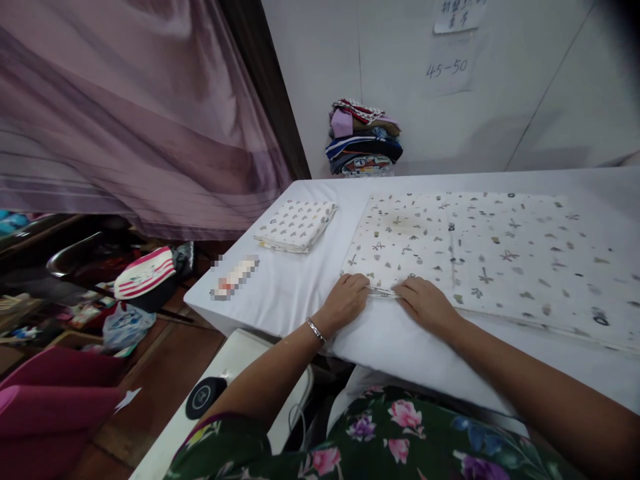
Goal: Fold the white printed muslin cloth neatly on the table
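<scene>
A long white cloth with a small grey and olive print lies folded in layers across the right part of the table. At its near left corner, my left hand is closed on the edge, fingers on top. My right hand grips the same near edge a short way to the right. Between the two hands the stacked layers of the edge show. To the left, apart from both hands, rests a smaller folded cloth with a grey leaf-like print.
A white-covered table carries the cloths. Near its left corner is a pixelated item. Folded clothes are piled against the wall behind. A pink curtain hangs at the left, above a cluttered floor with a plastic bag.
</scene>
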### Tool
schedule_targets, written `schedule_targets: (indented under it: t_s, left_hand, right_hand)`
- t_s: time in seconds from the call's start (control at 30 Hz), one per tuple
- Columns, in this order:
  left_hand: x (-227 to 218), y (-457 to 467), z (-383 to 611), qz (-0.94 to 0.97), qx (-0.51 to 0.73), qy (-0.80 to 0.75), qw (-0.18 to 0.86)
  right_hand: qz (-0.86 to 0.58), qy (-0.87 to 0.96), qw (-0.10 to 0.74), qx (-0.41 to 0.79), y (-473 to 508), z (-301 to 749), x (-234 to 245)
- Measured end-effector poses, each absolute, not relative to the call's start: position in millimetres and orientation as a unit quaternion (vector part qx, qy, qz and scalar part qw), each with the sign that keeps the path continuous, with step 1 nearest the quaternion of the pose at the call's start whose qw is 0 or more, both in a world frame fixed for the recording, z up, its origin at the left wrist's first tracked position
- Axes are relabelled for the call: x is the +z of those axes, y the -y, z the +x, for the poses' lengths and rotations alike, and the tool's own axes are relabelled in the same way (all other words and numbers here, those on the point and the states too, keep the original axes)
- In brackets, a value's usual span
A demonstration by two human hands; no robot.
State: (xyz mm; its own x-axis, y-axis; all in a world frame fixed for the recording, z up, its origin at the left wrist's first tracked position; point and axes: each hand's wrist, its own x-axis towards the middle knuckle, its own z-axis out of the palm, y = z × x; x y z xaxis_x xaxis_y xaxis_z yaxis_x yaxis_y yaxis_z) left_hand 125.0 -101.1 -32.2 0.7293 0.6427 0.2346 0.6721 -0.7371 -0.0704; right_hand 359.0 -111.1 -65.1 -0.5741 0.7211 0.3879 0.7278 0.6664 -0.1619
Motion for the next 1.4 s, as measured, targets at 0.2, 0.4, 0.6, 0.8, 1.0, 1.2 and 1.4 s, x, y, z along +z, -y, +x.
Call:
schedule_targets:
  t_s: [0.2, 0.4, 0.6, 0.8, 1.0, 1.2, 1.4]
  left_hand:
    - [-37.6, 102.0, 123.3, -0.923, -0.118, 0.362, 0.052]
    - [-40.3, 101.7, 119.5, -0.924, -0.143, 0.353, 0.023]
    - [-42.7, 101.3, 120.3, -0.905, -0.172, 0.389, -0.002]
    - [-39.1, 98.9, 122.9, -0.916, -0.143, 0.375, -0.014]
    - [-44.2, 99.8, 122.4, -0.905, -0.184, 0.382, -0.036]
    - [-47.8, 98.6, 126.0, -0.895, -0.204, 0.393, -0.048]
    - [-45.5, 98.6, 127.7, -0.902, -0.182, 0.391, -0.013]
  right_hand:
    - [-0.4, 0.892, 0.211, -0.023, 112.1, 358.6, -61.4]
    - [-0.403, 0.89, 0.21, -0.02, 111.7, 358.8, -63.3]
    - [-0.406, 0.89, 0.206, -0.024, 112.2, 358.0, -64.0]
    - [-0.407, 0.889, 0.209, -0.023, 113.7, 357.2, -63.0]
    - [-0.412, 0.889, 0.195, -0.027, 115.5, 356.9, -63.7]
    - [-0.409, 0.891, 0.197, -0.03, 117.3, 356.6, -63.7]
    - [-0.402, 0.893, 0.202, -0.028, 119.0, 357.7, -64.9]
